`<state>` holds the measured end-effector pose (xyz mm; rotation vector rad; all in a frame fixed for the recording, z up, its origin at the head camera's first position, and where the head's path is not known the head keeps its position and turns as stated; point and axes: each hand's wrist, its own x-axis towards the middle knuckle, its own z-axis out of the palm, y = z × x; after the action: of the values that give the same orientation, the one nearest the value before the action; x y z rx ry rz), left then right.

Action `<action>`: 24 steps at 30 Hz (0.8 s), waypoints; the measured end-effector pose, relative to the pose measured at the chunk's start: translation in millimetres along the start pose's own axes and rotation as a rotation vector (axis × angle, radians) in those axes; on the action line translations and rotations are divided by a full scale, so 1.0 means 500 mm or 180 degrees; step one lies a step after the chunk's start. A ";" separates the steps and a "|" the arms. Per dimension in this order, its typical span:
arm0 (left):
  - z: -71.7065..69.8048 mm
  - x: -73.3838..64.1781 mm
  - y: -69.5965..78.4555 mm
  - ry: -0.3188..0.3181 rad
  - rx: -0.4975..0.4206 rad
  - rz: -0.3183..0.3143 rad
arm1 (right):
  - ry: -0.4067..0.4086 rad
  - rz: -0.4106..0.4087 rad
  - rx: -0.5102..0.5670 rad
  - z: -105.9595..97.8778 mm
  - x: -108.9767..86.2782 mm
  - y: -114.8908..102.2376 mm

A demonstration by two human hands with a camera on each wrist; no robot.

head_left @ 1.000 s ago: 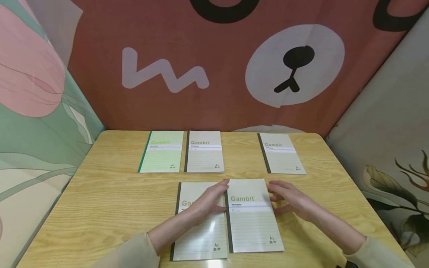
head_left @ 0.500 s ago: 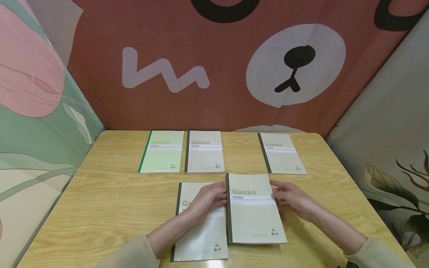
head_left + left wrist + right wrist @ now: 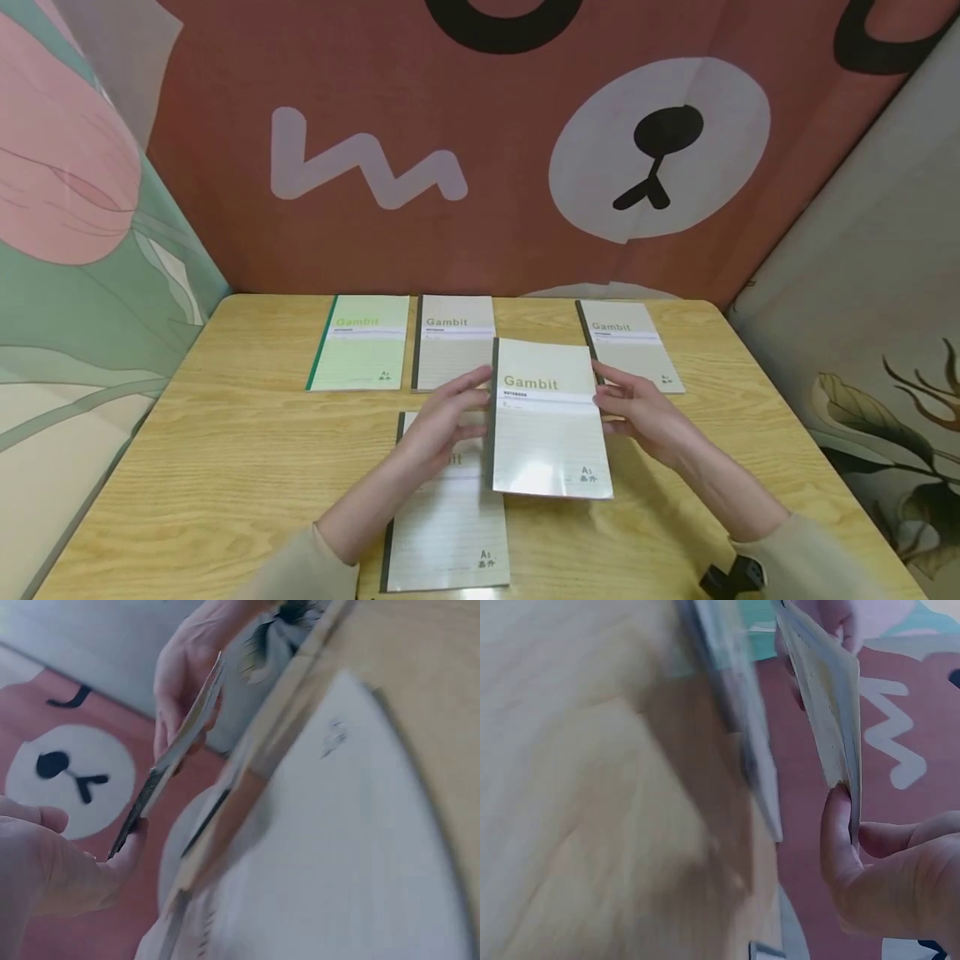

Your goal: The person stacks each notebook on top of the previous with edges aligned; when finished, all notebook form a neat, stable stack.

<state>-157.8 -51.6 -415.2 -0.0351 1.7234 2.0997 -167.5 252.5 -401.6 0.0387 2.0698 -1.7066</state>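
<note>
Left hand (image 3: 438, 423) at the dark spine (image 3: 492, 454), right hand (image 3: 648, 415) at the opposite edge, I pinch a white Gambit A5 notebook (image 3: 550, 433) raised above the table (image 3: 225, 467). Nearer me lies a second white notebook (image 3: 450, 537). Along the far side lie a light-green notebook (image 3: 362, 354), a third white notebook (image 3: 453, 354) just beside it and, farther right, a fourth white notebook (image 3: 632, 354).

Held notebook (image 3: 551, 437) white, dark edge, gold letters. Far-left notebook (image 3: 360, 354) light green, deep green edge. Desk (image 3: 247, 467) yellow-brown, wavy wood lines.
</note>
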 end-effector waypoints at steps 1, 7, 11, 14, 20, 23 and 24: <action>-0.006 0.006 0.006 0.0043 -0.0021 0.0016 | 0.0021 -0.0040 0.0053 0.003 0.008 -0.005; -0.043 0.045 0.039 0.0299 -0.0138 0.0198 | 0.0231 -0.0195 0.0439 0.031 0.073 -0.032; -0.071 0.070 0.057 0.0394 -0.0198 0.0313 | 0.0378 -0.0208 0.0750 0.053 0.123 -0.050; -0.097 0.085 0.063 0.0446 -0.0328 0.0374 | 0.0408 -0.0267 0.0986 0.069 0.161 -0.062; -0.140 0.102 0.070 0.0595 -0.0579 0.0396 | 0.0372 -0.0352 0.1440 0.101 0.214 -0.076; -0.150 0.111 0.071 0.0673 -0.0620 0.0425 | 0.0365 -0.0390 0.1621 0.113 0.230 -0.082; -0.153 0.114 0.071 0.0690 -0.0622 0.0437 | 0.0377 -0.0393 0.1672 0.117 0.235 -0.084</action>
<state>-240.1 -111.7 -415.7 -0.2148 1.6731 2.4379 -266.7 157.3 -412.7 0.1826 1.6714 -2.3308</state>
